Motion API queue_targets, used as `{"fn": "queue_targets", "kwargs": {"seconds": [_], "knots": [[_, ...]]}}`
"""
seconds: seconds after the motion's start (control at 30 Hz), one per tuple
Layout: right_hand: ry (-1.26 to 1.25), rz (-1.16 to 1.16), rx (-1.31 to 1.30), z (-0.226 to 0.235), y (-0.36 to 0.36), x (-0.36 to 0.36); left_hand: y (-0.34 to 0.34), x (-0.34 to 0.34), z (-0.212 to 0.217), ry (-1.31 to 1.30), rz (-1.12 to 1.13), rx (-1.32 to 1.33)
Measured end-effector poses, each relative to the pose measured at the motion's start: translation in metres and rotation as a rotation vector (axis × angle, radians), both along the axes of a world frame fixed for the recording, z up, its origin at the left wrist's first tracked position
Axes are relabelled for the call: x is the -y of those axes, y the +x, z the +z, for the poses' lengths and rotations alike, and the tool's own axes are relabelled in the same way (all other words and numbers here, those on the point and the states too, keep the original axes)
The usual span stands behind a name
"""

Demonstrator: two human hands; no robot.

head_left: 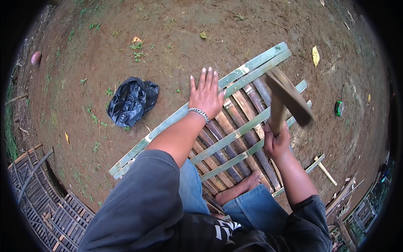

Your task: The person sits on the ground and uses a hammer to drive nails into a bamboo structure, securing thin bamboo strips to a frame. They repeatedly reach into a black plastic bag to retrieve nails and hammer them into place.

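Note:
A slatted bamboo panel (238,135) lies slantwise on the dirt in front of me, brown slats crossed by pale green strips. My left hand (206,93) rests flat on the long green strip (168,125) along its far edge, fingers stretched out and a chain bracelet at the wrist. Gripped in my right hand (277,143) is a hammer (278,113) with a pale wooden handle. Its long brown head, smeared by motion, is raised over the panel's right side and hides part of the strips. My bare foot (241,187) is on the slats near me.
A crumpled black plastic bag (133,101) lies left of the panel. To the right are a green and black tape measure (338,108) and a loose pale stick (326,171). Another slatted frame (35,206) fills the lower left; wood scraps (342,195) lie at lower right.

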State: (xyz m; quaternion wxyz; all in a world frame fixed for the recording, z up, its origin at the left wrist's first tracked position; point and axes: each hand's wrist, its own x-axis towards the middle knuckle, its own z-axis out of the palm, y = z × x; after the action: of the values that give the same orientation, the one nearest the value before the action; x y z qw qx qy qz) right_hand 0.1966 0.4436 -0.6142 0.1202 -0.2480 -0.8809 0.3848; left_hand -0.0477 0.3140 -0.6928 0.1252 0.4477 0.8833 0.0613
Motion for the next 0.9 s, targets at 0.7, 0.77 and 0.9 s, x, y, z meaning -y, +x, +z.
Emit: {"fn": "queue_targets", "kwargs": {"seconds": [0.7, 0.77, 0.9], "knots": [[-0.042, -0.022, 0.644, 0.035, 0.05, -0.03, -0.017, 0.037, 0.024, 0.2, -0.016, 0.237], [-0.018, -0.057, 0.722, 0.06, 0.091, -0.037, -0.031, 0.086, 0.057, 0.452, 0.022, 0.278], [-0.073, -0.2, 0.836, 0.089, 0.171, -0.021, -0.071, 0.176, 0.069, 0.816, 0.466, -0.088]]}}
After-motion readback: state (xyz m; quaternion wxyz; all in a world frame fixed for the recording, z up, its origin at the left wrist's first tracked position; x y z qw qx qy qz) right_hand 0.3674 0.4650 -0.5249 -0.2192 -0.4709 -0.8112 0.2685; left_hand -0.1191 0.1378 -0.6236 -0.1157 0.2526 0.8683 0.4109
